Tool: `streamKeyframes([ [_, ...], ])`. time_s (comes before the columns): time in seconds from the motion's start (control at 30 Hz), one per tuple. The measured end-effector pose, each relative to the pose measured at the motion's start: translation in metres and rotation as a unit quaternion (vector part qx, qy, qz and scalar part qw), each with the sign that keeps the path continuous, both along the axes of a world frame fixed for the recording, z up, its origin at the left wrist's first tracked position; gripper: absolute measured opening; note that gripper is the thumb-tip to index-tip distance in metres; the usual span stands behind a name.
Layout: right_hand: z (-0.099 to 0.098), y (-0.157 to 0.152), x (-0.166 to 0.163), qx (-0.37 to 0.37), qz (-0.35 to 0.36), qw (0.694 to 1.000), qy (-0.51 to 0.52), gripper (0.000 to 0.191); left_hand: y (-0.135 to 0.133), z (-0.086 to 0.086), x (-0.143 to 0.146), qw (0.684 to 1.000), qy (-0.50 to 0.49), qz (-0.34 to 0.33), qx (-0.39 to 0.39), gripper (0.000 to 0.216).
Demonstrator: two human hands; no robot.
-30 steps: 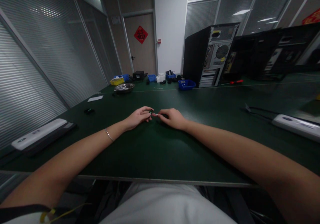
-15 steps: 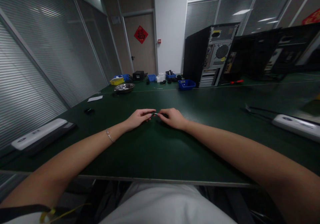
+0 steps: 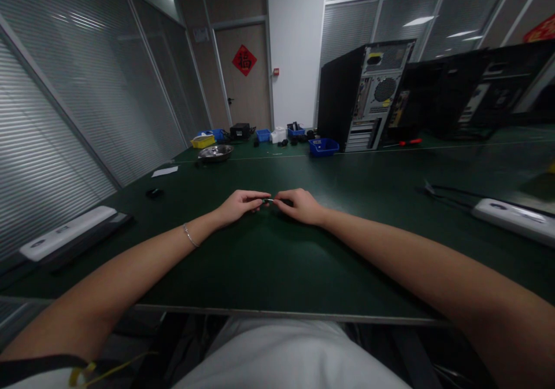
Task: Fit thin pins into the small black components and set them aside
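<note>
Over the middle of the dark green table (image 3: 277,273), a small, thin, shiny piece (image 3: 268,200) spans the gap between my two hands; it is too small to name. My left hand (image 3: 240,207), with a thin bracelet at its wrist, has thumb and fingers closed on the left end of the piece. From the other side my right hand (image 3: 301,205) pinches the right end. The fingertips hide most of it and nearly meet.
A white device (image 3: 69,233) lies at the left, another white device (image 3: 515,218) with a cable at the right. Farther back are a metal bowl (image 3: 215,153), blue bin (image 3: 323,147), yellow bin (image 3: 203,141) and black computer tower (image 3: 366,97). A dark small object (image 3: 154,193) lies left.
Both hands keep nearly the same place and grip. The fingertips have shifted very slightly, and the small shiny piece sits a little lower between them.
</note>
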State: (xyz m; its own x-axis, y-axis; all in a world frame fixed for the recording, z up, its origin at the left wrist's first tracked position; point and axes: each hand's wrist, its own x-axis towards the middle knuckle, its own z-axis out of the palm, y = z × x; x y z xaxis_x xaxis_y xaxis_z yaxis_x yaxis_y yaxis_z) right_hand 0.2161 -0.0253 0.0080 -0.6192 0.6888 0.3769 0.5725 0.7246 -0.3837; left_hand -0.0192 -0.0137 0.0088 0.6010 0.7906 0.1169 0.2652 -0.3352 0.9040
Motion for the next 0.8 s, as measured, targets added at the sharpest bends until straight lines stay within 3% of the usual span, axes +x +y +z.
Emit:
streamKeyframes([
  [0.13,-0.001,0.0,0.0,0.001,0.026,1.0,0.0,0.03,-0.001,-0.001,0.003,0.998,-0.022,-0.027,-0.055,0.042],
  [0.3,-0.001,-0.001,-0.001,-0.006,0.027,0.999,0.017,0.029,-0.003,-0.001,0.005,0.997,-0.037,-0.02,-0.062,0.042],
  [0.5,-0.001,-0.001,-0.002,-0.022,0.001,0.999,0.036,0.03,-0.002,0.001,0.004,0.997,-0.062,0.036,-0.027,0.043],
  [0.8,0.0,-0.003,-0.003,-0.018,-0.018,0.999,0.02,0.03,-0.009,0.009,0.003,0.995,0.014,0.029,0.095,0.04],
])
